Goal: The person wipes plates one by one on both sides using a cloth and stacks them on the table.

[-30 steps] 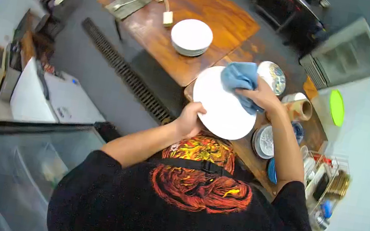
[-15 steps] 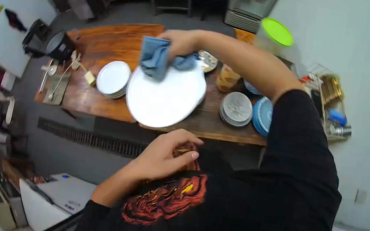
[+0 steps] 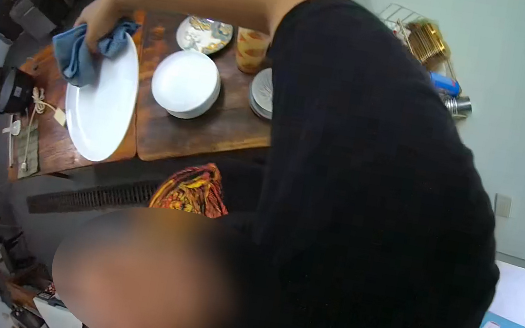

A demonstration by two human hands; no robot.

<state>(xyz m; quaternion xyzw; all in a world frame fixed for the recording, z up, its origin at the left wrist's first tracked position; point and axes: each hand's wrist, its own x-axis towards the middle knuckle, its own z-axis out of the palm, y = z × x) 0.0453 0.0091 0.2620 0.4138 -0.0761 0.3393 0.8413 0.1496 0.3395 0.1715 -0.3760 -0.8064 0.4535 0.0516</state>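
Observation:
My right hand (image 3: 98,21) reaches across to the left side of the table, its fingers closed around a blue cloth (image 3: 75,57). The cloth lies against the far end of a large white oval plate (image 3: 102,114), which covers where a stack of small plates was. Whether the plate rests on them or is held up, I cannot tell. Beside it on the right sits a stack of white bowls or deep plates (image 3: 186,83). A blurred, skin-coloured patch fills the lower left of the view; my left hand cannot be made out in it.
On the wooden table (image 3: 212,135) are a patterned plate (image 3: 204,35), a patterned cup (image 3: 251,51) and a stack of glass-like dishes (image 3: 263,92), partly behind my sleeve. A black pot-like appliance (image 3: 15,90) and a white power strip cable (image 3: 39,102) lie at the left end.
My right hand has moved left with the cloth, and the oval plate has shifted left too, exposing the white stack beneath. The view has shifted; my left hand no longer shows clearly.

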